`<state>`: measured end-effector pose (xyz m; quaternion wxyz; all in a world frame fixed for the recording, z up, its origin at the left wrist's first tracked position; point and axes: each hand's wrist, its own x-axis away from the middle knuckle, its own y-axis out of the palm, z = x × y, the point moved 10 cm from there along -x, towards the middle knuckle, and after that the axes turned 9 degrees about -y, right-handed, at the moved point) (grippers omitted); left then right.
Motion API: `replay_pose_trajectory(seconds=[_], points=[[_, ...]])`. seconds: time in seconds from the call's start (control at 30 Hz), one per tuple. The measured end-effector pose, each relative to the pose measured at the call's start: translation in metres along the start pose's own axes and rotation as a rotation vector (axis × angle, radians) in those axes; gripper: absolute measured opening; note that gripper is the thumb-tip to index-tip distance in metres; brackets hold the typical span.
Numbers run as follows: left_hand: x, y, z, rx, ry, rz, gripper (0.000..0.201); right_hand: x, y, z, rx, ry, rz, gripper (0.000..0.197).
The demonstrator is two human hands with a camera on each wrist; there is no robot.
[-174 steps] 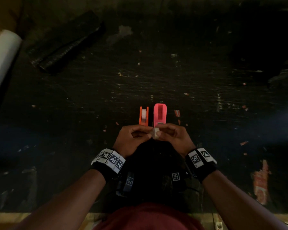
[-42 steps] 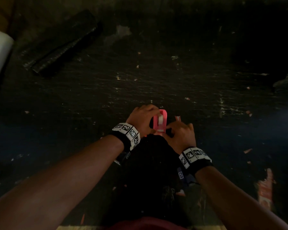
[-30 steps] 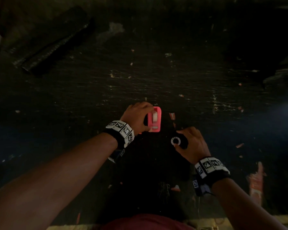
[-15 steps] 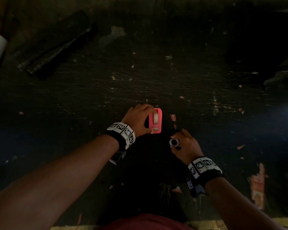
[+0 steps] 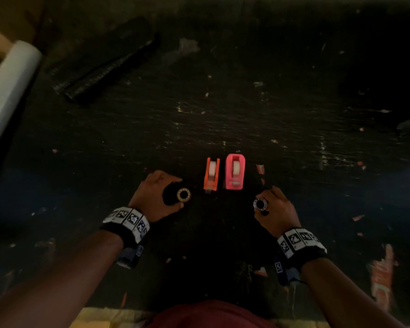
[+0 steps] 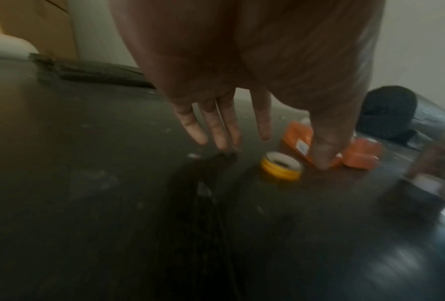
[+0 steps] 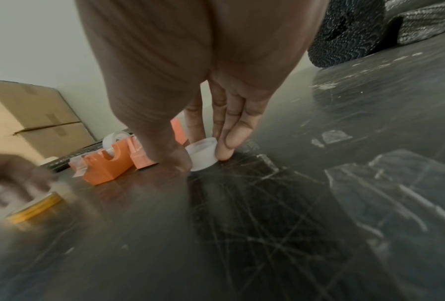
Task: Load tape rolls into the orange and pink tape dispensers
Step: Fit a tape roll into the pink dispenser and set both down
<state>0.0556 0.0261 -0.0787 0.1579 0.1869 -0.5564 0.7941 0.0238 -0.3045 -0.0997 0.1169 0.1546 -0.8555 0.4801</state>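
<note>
The orange dispenser (image 5: 211,174) and the pink dispenser (image 5: 234,172) stand side by side on the dark table, each with a pale tape roll in it. My left hand (image 5: 175,192) hovers just left of them, its fingers (image 6: 216,132) spread straight. A yellow-edged tape roll (image 6: 280,168) lies flat on the table between thumb and fingers, and I cannot tell whether it is touched. My right hand (image 5: 268,201), to the right of the dispensers, pinches a white translucent tape ring (image 7: 203,150) that rests on the table.
A white film roll (image 5: 7,91) lies at the far left and a black rolled sheet (image 5: 104,60) at the back left. A cardboard box (image 7: 30,122) and black textured rolls (image 7: 344,30) stand beyond. Paper scraps (image 5: 260,168) dot the table.
My left hand has let go of the pink dispenser and drawn back left to the yellow-edged roll, uncovering the orange dispenser. My right hand has shifted slightly right with the white ring.
</note>
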Motion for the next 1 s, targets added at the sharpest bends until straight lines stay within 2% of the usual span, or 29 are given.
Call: replay_pose_trajectory(seconds=[0.07,0.17,0.27,0.43,0.53,0.6,0.77,0.87,0.93,1.0], points=[[0.008,0.013,0.004,0.004,0.031,-0.022,0.072,0.0,-0.001,-0.001,-0.002,0.008,0.002,0.03],[0.007,0.018,0.013,0.022,0.045,0.023,0.059,0.002,-0.002,-0.005,0.006,0.017,0.005,0.027],[0.0,0.014,0.022,0.022,0.031,0.052,0.048,0.002,-0.009,-0.027,0.001,-0.059,0.067,0.026],[-0.014,-0.007,0.016,-0.011,-0.026,0.103,0.046,-0.019,-0.017,-0.114,-0.017,-0.329,0.107,0.034],[-0.02,-0.029,-0.002,-0.017,-0.088,0.16,0.045,-0.046,-0.011,-0.173,0.087,-0.479,0.081,0.036],[-0.024,-0.04,-0.017,-0.033,-0.132,0.179,0.046,-0.067,0.002,-0.202,0.201,-0.528,0.036,0.04],[-0.03,-0.043,-0.045,-0.051,-0.172,0.17,0.048,-0.103,0.052,-0.232,0.502,-0.545,-0.139,0.042],[-0.026,-0.036,-0.048,-0.05,-0.171,0.131,0.052,-0.104,0.066,-0.234,0.579,-0.514,-0.199,0.042],[-0.022,-0.033,-0.046,-0.052,-0.172,0.124,0.062,-0.1,0.062,-0.235,0.578,-0.52,-0.181,0.051],[-0.015,-0.037,-0.049,-0.01,-0.179,0.147,0.069,-0.091,0.043,-0.233,0.531,-0.524,-0.097,0.054]])
